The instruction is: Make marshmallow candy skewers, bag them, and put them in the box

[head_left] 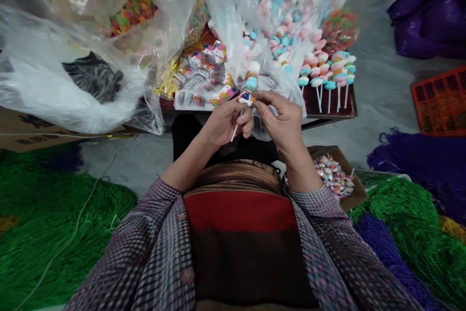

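Now the left hand (222,122) and right hand (283,118) seem to pinch the candy wrapper (246,97); its stick (234,133) slants back leftward. The left hand is nearer.

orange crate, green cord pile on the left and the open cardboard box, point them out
orange crate (441,101): head view, its slatted side
green cord pile (54,223): head view, middle of the strands
cardboard box (358,195): head view, its right wall

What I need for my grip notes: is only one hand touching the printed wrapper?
No, the left hand and the right hand both have fingertips on the printed wrapper, one from each side.
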`<state>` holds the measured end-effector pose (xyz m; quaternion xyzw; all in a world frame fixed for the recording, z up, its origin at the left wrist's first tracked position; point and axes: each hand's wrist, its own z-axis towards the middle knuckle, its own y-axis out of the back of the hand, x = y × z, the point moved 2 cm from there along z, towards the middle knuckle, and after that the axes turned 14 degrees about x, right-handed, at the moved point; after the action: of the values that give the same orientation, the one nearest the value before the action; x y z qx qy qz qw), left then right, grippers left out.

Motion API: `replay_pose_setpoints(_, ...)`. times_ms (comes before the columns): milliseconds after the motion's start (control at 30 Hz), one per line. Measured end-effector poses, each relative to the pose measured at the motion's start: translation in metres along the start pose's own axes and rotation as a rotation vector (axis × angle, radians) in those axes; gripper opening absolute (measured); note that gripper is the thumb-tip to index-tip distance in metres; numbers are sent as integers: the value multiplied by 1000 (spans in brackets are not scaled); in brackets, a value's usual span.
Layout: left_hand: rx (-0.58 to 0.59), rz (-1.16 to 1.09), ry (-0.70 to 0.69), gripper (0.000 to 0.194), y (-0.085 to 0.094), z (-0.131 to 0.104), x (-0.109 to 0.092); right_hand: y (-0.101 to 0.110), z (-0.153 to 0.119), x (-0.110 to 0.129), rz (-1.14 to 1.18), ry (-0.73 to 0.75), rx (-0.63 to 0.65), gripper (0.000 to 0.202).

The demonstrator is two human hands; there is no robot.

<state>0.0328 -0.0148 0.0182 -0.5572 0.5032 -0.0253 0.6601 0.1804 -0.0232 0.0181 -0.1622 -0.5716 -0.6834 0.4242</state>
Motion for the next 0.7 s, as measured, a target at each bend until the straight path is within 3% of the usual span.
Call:
replay_pose_setpoints(200,-14,-14,41,18,-3,1,0,-5,-5,-2,-50,-14,-55,26)
replay_pose_setpoints(433,-85,67,32,19,-3,3,3,-15,-2,-10,-205,37,-20,27)
replay_pose_setpoints(633,-142,115,-12,2,-2,4,7,-27,-3,-14,-211,94,-96,27)
replay_pose_setpoints(700,-171,148,-30,9,-1,4,10,-30,-4,-15,-217,100,-108,28)
